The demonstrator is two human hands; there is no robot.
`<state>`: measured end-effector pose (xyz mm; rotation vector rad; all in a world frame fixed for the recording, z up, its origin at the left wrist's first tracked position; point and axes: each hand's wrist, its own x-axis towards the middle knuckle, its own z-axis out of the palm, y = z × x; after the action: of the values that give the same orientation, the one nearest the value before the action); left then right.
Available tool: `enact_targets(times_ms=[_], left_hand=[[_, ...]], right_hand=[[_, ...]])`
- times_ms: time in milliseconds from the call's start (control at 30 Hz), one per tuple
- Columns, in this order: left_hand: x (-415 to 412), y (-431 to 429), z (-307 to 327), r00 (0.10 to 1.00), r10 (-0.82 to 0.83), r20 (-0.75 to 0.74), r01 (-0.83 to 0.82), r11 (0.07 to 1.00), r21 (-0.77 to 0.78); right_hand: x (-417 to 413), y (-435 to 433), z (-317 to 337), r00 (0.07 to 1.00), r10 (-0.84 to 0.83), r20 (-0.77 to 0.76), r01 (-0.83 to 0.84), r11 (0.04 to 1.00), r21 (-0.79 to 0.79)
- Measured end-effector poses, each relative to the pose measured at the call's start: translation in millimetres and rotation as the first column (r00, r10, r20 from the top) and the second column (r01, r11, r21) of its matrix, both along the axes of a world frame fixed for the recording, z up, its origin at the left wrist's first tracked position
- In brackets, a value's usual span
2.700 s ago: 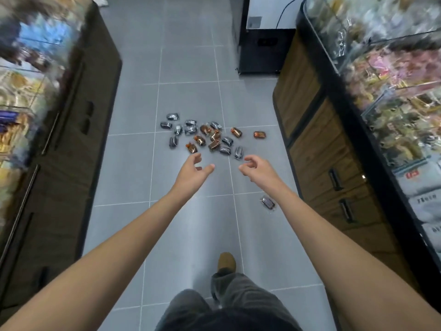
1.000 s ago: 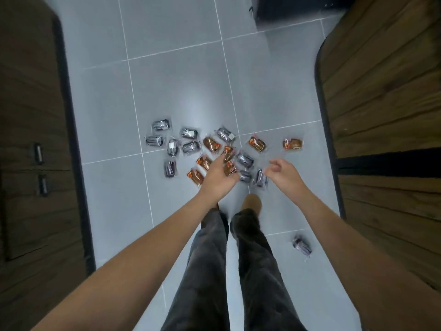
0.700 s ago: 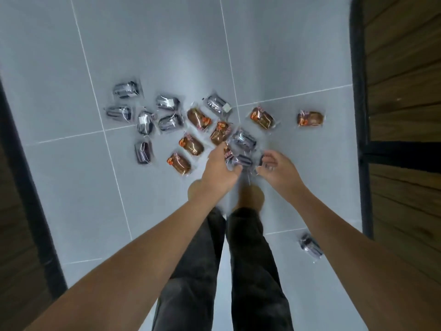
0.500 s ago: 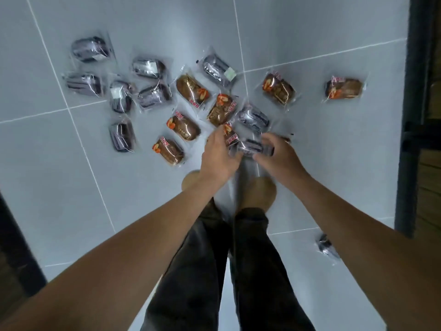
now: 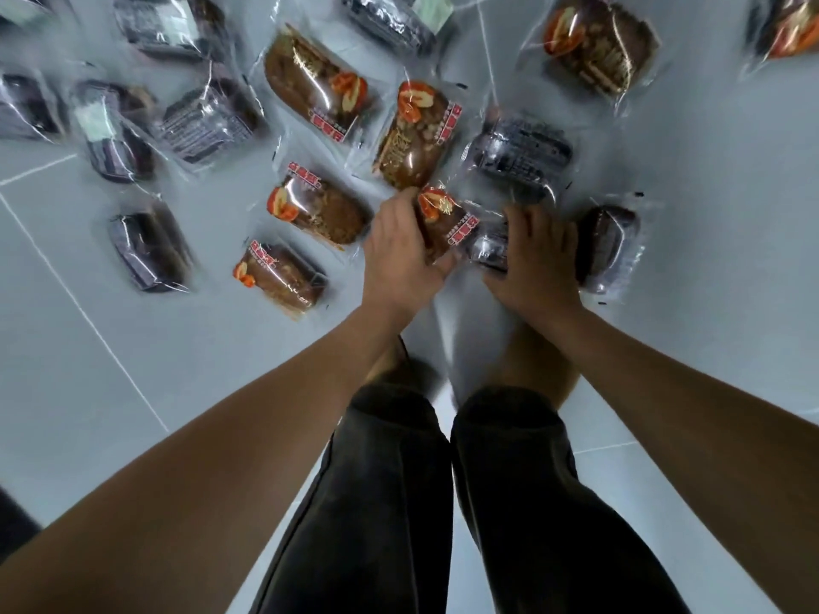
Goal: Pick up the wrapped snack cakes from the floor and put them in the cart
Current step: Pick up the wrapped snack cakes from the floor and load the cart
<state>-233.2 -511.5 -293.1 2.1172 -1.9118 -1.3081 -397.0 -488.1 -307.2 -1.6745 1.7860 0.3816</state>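
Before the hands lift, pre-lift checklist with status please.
1. Left hand grip on the brown cake: ok, fingers curled round it.
2. Right hand grip on the dark cake: cannot tell, the hand covers most of it.
3. Held brown cake free of neighbours: not ok, the upper brown cake seems to touch it.
4. Cart location: cannot tell, not in view.
5. Floor cleared: not ok, many cakes lie there, such as the side dark cake beside the right hand.
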Motion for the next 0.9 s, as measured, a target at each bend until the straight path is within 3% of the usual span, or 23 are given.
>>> enact_targets(times_ms=[100, 233, 400, 633, 900], left_hand=[[-4.3, 6.2, -4.0, 0.999, -0.038, 0.013, 0.039, 0.999, -0.031], [-9.5, 4.4, 0.1, 0.989, 0.133, -0.057, -0.128, 0.988, 0.087], [-5.1, -5.2, 35.2, 0.973, 0.212, -0.086, -0.198, 0.969, 0.149], [1.5, -22.3, 156.6, 0.964, 0.237, -0.118, -0.218, 0.964, 0.155], [-18.5, -46.4, 343.2, 0.949, 0.238, -0.206, -0.205, 0.964, 0.17]], right_hand=[[-2.4, 2.0, -5.1, 0.999, 0.014, -0.048, -0.016, 1.0, -0.027], [-5.9, -1.5, 2.2, 0.999, -0.001, -0.046, -0.001, 0.999, -0.034], [-18.3, -10.0, 43.2, 0.998, -0.056, 0.027, 0.057, 0.997, -0.049], [-31.4, -23.0, 164.7, 0.987, -0.156, 0.049, 0.161, 0.98, -0.118], [-44.2, -29.0, 356.2, 0.957, -0.287, 0.043, 0.29, 0.943, -0.161]])
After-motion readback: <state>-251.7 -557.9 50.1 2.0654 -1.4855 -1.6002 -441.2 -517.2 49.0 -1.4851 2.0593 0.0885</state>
